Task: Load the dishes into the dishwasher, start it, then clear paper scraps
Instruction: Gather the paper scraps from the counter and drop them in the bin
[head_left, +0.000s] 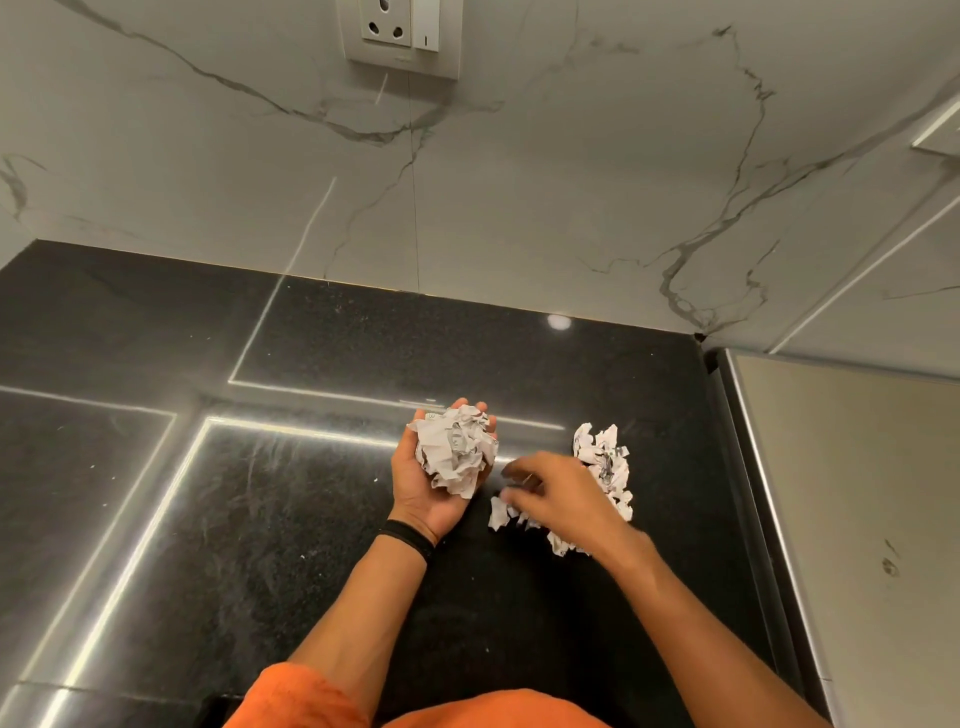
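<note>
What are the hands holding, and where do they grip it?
The left hand cups a crumpled paper wad from beneath; the right hand, blurred, cannot be told.

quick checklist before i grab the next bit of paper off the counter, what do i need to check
1. Left hand has the paper wad secure: ok, palm up, fingers curled round it.
2. Room in that hand for more: not ok, the wad fills the palm.
3. Right hand lined up with the loose scraps: ok, it hangs right over the pile.
4. Right hand already pinching a scrap: cannot tell, the fingers are blurred.
5. Countertop cleared of paper: not ok, the pile lies beside the left hand, and small white specks are scattered around.
</note>
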